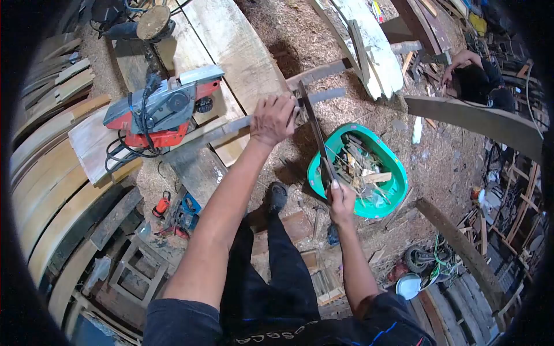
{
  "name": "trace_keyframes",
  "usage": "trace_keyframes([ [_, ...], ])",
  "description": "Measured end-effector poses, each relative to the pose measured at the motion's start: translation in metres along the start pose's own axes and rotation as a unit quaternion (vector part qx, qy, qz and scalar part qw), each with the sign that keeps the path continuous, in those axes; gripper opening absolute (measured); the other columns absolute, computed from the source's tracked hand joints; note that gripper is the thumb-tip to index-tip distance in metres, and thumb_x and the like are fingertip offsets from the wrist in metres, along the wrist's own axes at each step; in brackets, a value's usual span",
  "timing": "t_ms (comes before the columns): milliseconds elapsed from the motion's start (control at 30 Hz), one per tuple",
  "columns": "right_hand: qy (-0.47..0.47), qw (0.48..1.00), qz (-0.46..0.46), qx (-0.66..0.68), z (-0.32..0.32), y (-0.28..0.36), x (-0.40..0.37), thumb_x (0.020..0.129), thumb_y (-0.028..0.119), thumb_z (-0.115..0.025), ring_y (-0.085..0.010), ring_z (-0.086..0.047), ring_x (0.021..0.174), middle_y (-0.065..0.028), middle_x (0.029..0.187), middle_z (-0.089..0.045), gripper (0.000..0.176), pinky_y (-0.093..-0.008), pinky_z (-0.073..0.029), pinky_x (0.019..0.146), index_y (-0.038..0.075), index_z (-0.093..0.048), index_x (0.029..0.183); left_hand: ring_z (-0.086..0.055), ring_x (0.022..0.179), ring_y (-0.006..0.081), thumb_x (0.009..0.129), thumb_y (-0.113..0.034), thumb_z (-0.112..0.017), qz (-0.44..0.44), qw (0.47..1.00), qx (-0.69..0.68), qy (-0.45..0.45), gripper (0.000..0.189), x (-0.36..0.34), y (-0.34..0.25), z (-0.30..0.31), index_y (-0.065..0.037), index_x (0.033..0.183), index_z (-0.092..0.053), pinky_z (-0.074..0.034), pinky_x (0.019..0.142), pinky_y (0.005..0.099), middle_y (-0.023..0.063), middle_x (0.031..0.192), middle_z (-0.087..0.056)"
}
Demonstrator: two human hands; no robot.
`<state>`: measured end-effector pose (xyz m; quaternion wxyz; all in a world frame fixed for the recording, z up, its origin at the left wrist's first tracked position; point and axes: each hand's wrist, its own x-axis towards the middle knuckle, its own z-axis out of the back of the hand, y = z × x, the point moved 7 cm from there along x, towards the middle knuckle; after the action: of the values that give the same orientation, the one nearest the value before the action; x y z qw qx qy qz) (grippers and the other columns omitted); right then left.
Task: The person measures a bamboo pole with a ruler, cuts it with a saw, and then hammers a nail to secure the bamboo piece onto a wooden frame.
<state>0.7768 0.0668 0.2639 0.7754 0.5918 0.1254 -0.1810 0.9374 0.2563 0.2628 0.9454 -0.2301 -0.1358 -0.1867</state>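
Note:
My right hand [341,202] is closed round the near end of a long, dark-bladed hand tool [316,130]. Its blade slants up and away, with the far end close beside my left hand; whether it has teeth I cannot make out. My left hand [273,118] grips a narrow wooden strip [231,128] near the edge of the wide boards, fingers wrapped over it. The strip crosses the boards, and a narrow length of wood [330,94] shows beyond the blade. Below the blade sits a green basin [398,167] holding wood scraps.
A red and grey corded power tool [167,112] lies on wide boards [231,34] at left. Behind it rests a disc sander [153,24]. Curved planks [52,184] are stacked along the left. A curved beam [476,117] stands at right, near another person [482,78]. Shavings cover the floor.

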Motion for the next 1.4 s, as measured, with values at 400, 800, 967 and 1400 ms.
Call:
trace_keyframes([
  [400, 0.019, 1.000, -0.016, 0.008, -0.006, 0.008, 0.029, 0.098, 0.032, -0.052, -0.0071, -0.037, 0.059, 0.0039, 0.061, -0.041, 0.040, -0.0284, -0.029, 0.052, 0.002, -0.052, 0.071, -0.059, 0.090, 0.0236, 0.083, -0.021, -0.065, 0.003, 1.000, 0.001, 0.006, 0.023, 0.001, 0.000, -0.002, -0.008, 0.102, -0.066, -0.043, 0.075, 0.0367, 0.0054, 0.104, -0.064],
  [800, 0.009, 0.998, -0.048, 0.042, 0.007, -0.010, -0.009, 0.098, 0.032, -0.052, -0.0068, -0.038, 0.061, 0.0027, 0.063, -0.044, 0.042, -0.0267, -0.030, 0.055, 0.003, -0.051, 0.067, -0.058, 0.090, 0.0238, 0.081, -0.020, -0.067, 0.016, 1.000, -0.008, 0.012, 0.021, 0.000, 0.001, -0.003, -0.008, 0.099, -0.065, -0.042, 0.077, 0.0367, 0.0059, 0.102, -0.064],
  [967, 0.095, 0.908, -0.146, 0.381, 0.011, -0.028, 0.004, 0.097, 0.032, -0.052, -0.0074, -0.039, 0.060, 0.0026, 0.061, -0.043, 0.043, -0.0278, -0.030, 0.054, 0.004, -0.049, 0.066, -0.057, 0.094, 0.0243, 0.082, -0.019, -0.067, 0.018, 1.000, 0.001, 0.003, 0.022, 0.001, -0.004, 0.001, -0.009, 0.101, -0.065, -0.043, 0.078, 0.0375, 0.0062, 0.105, -0.062],
  [1400, -0.013, 1.000, 0.002, -0.012, 0.018, 0.003, -0.001, 0.097, 0.028, -0.054, -0.0073, -0.036, 0.053, 0.0024, 0.055, -0.040, 0.041, -0.0284, -0.028, 0.049, 0.003, -0.050, 0.065, -0.056, 0.091, 0.0261, 0.082, -0.020, -0.066, 0.016, 1.000, -0.001, 0.003, 0.023, 0.002, -0.001, 0.000, -0.007, 0.101, -0.064, -0.043, 0.077, 0.0383, 0.0066, 0.102, -0.062],
])
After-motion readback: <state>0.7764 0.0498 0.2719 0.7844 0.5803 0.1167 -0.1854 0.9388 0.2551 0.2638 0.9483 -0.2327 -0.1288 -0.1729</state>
